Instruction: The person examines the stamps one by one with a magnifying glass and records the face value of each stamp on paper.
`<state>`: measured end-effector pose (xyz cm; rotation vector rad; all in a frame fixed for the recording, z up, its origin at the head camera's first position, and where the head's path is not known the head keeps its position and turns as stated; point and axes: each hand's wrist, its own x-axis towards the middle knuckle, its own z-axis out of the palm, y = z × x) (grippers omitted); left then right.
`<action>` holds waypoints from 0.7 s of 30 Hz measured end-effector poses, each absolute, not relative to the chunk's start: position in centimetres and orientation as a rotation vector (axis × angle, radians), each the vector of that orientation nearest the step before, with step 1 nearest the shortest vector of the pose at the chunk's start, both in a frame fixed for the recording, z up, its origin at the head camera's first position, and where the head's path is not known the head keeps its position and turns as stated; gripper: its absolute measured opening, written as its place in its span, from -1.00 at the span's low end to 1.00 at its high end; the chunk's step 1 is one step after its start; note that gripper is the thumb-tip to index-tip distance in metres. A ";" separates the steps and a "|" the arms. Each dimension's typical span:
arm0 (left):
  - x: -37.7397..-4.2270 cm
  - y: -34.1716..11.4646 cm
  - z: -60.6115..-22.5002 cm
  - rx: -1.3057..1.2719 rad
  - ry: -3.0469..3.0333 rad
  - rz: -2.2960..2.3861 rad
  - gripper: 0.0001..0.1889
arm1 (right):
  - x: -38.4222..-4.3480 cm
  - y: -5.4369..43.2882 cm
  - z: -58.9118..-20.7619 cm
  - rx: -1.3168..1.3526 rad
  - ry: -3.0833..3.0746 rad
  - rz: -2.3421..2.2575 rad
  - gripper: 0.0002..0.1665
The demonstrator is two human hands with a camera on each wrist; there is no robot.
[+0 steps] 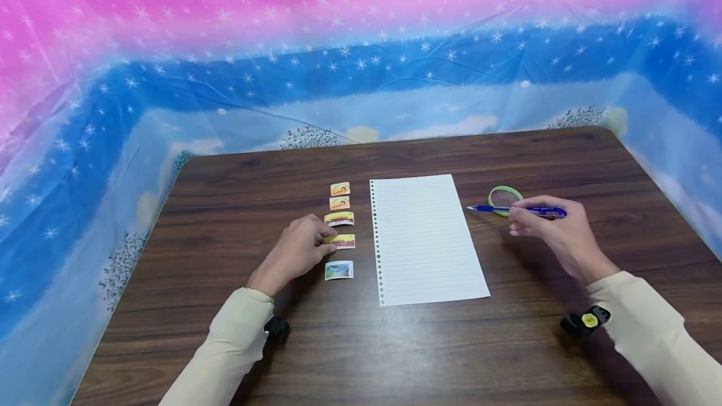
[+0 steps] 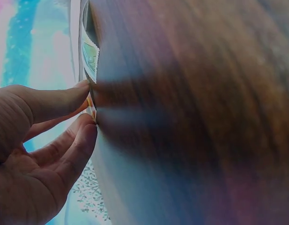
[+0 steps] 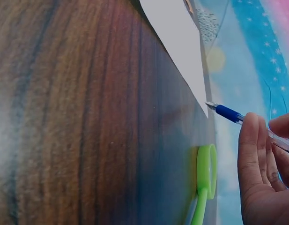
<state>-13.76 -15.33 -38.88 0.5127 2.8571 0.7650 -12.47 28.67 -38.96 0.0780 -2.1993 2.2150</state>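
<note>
left hand [image 1: 298,249] pinches a stamp [image 1: 345,242], right hand [image 1: 561,235] grips a pen [image 1: 486,208]; paper [image 1: 425,243], faintly marked at left, is mostly unfilled.

- The blue pen [image 1: 497,209] was pinched by the right hand [image 1: 549,230]; its writing tip was bare and pointed left, just off the right edge of the sheet.
- The sheet of paper [image 1: 429,240] lay flat, ruled, with punched holes down its left side; faint marks stood near that side.
- The yellow-and-maroon stamp [image 1: 343,241] lay left of the sheet; the left hand [image 1: 299,246] pinched its left end.
- A similar yellow stamp [image 1: 340,218] lay just beyond it; two small orange stamps, a far one [image 1: 340,189] and a nearer one [image 1: 340,203], continued the column.
- The green-and-blue landscape stamp [image 1: 339,270] lay nearest the person.
</note>
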 end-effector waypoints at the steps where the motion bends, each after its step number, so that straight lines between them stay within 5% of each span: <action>1: -13.8 -15.4 -38.9 0.512 2.858 0.767 -0.90 | -12.4 28.7 -39.0 0.050 -2.224 2.186 -0.63; 21: -13.7 -15.2 -38.9 0.477 2.855 0.759 -0.83 | -11.2 30.0 -40.6 -0.046 -2.449 1.971 -0.61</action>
